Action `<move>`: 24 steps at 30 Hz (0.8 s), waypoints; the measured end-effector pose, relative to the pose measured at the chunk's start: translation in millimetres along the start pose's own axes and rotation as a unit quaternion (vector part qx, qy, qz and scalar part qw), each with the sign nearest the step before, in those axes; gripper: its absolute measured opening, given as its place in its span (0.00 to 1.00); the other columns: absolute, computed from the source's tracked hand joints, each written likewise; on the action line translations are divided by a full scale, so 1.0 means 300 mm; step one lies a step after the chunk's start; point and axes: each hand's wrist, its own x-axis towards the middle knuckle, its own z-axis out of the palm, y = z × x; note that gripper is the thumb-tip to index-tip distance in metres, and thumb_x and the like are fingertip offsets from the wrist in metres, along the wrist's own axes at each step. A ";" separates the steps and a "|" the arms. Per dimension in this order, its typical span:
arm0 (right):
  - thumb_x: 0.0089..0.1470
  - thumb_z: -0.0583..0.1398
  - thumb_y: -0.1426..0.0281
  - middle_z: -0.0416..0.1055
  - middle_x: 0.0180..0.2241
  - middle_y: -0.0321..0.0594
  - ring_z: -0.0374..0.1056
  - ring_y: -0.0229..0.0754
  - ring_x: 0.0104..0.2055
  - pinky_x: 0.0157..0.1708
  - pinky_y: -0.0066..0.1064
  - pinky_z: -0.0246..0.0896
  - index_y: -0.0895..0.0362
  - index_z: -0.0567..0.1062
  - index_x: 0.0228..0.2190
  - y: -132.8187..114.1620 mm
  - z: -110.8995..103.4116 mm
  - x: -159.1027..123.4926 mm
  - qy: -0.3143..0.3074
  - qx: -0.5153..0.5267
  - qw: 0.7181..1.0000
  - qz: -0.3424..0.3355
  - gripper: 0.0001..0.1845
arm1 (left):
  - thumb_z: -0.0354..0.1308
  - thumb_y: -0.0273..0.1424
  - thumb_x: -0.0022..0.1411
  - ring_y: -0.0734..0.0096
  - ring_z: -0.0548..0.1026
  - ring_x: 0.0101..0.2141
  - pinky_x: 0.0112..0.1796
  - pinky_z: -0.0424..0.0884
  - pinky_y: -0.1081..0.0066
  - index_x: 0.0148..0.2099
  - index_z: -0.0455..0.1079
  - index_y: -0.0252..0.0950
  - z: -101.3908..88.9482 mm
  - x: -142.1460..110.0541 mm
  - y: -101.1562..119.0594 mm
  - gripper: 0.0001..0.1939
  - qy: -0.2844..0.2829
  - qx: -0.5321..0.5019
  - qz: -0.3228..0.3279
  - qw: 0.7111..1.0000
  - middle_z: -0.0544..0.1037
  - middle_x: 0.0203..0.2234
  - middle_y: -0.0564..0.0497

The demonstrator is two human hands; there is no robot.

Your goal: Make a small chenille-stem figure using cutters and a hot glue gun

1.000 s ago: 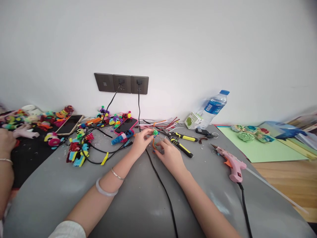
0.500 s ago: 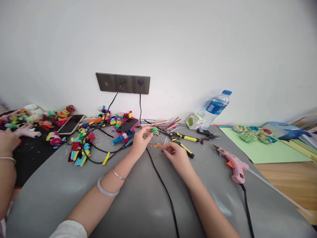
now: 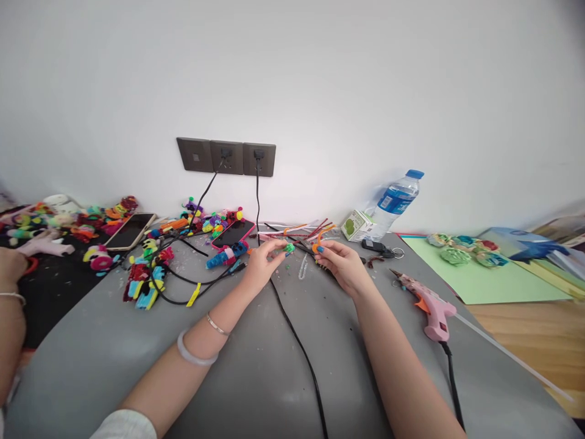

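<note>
Between the thumb and fingers of my left hand (image 3: pixel 264 262) is a small green fuzzy piece (image 3: pixel 289 247), too small to make out fully. My right hand (image 3: pixel 342 263) pinches a bent orange pipe cleaner (image 3: pixel 316 246), whose curved end rises above the fingers. The two hands are apart, held over the middle of the grey table (image 3: pixel 256 378). Under and behind my right hand lie pliers (image 3: pixel 303 245), mostly hidden by it. A pale twisted pipe cleaner (image 3: pixel 303 267) rests on the table between the hands. Loose red and white pipe cleaners (image 3: pixel 315 230) lie behind.
On the right are a pink glue gun (image 3: pixel 434 311), keys (image 3: pixel 384 249), a small box (image 3: pixel 356 225) and a water bottle (image 3: pixel 395 204). Colourful pipe-cleaner figures (image 3: pixel 146 274), phones (image 3: pixel 131 231) and black cables (image 3: pixel 292 329) spread leftward. Another person's hand (image 3: pixel 11 268) is at far left.
My right hand has moved up and right, raising the orange pipe cleaner and now covering much of the pliers. My left hand stays nearly in place with the green piece.
</note>
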 end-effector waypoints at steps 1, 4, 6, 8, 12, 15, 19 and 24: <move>0.30 0.74 0.59 0.75 0.27 0.36 0.70 0.35 0.26 0.29 0.27 0.68 0.56 0.77 0.29 0.007 0.008 0.015 0.007 0.011 1.000 -0.007 0.23 | 0.57 0.28 0.60 0.63 0.79 0.44 0.40 0.76 0.69 0.45 0.73 0.35 -0.001 0.000 0.000 0.10 -0.005 0.003 -0.003 1.000 0.80 0.43 0.45; 0.28 0.75 0.58 0.74 0.25 0.34 0.69 0.35 0.25 0.26 0.26 0.66 0.55 0.76 0.27 0.030 0.019 0.042 0.020 0.026 0.999 -0.025 0.23 | 0.57 0.29 0.60 0.63 0.79 0.42 0.37 0.77 0.70 0.44 0.73 0.35 -0.003 0.001 0.003 0.10 -0.015 0.014 -0.010 1.000 0.81 0.42 0.45; 0.29 0.74 0.58 0.73 0.24 0.34 0.68 0.35 0.25 0.24 0.25 0.64 0.56 0.75 0.25 0.040 0.013 0.047 0.017 0.025 0.999 -0.024 0.22 | 0.56 0.29 0.60 0.64 0.79 0.41 0.37 0.77 0.70 0.45 0.74 0.35 -0.003 0.001 0.004 0.11 -0.023 0.021 -0.016 0.999 0.81 0.41 0.46; 0.30 0.74 0.58 0.72 0.23 0.33 0.67 0.34 0.24 0.23 0.24 0.62 0.56 0.74 0.24 0.045 0.002 0.045 0.016 0.023 0.999 -0.021 0.21 | 0.56 0.28 0.60 0.63 0.79 0.42 0.38 0.77 0.69 0.45 0.74 0.36 -0.001 0.001 0.004 0.11 -0.034 0.025 -0.021 0.999 0.81 0.42 0.46; 0.31 0.74 0.58 0.72 0.22 0.33 0.64 0.33 0.22 0.22 0.25 0.61 0.55 0.76 0.25 0.047 -0.007 0.034 0.015 0.023 1.000 -0.015 0.20 | 0.56 0.28 0.60 0.62 0.79 0.43 0.38 0.76 0.69 0.45 0.74 0.36 0.005 -0.002 0.005 0.11 -0.060 0.036 -0.019 0.997 0.81 0.43 0.46; 0.32 0.74 0.58 0.73 0.24 0.33 0.64 0.33 0.22 0.25 0.27 0.63 0.55 0.76 0.26 0.051 0.005 0.026 -0.003 0.018 1.000 -0.009 0.20 | 0.56 0.28 0.60 0.64 0.79 0.41 0.38 0.75 0.69 0.44 0.75 0.37 0.007 -0.003 0.012 0.11 -0.073 0.060 -0.012 0.995 0.81 0.42 0.46; 0.32 0.74 0.59 0.74 0.24 0.34 0.65 0.34 0.23 0.27 0.28 0.64 0.56 0.77 0.26 0.055 0.024 0.015 -0.032 0.014 0.999 0.008 0.20 | 0.56 0.27 0.60 0.65 0.79 0.40 0.36 0.75 0.70 0.45 0.75 0.37 0.007 -0.001 0.016 0.11 -0.076 0.073 -0.006 0.994 0.81 0.41 0.47; 0.33 0.73 0.61 0.75 0.25 0.33 0.66 0.33 0.23 0.28 0.27 0.64 0.55 0.78 0.26 0.057 0.038 0.001 -0.049 0.026 0.998 0.014 0.17 | 0.57 0.27 0.60 0.65 0.79 0.41 0.38 0.75 0.70 0.45 0.76 0.37 0.008 -0.001 -0.004 0.12 -0.078 0.080 -0.001 0.994 0.81 0.41 0.47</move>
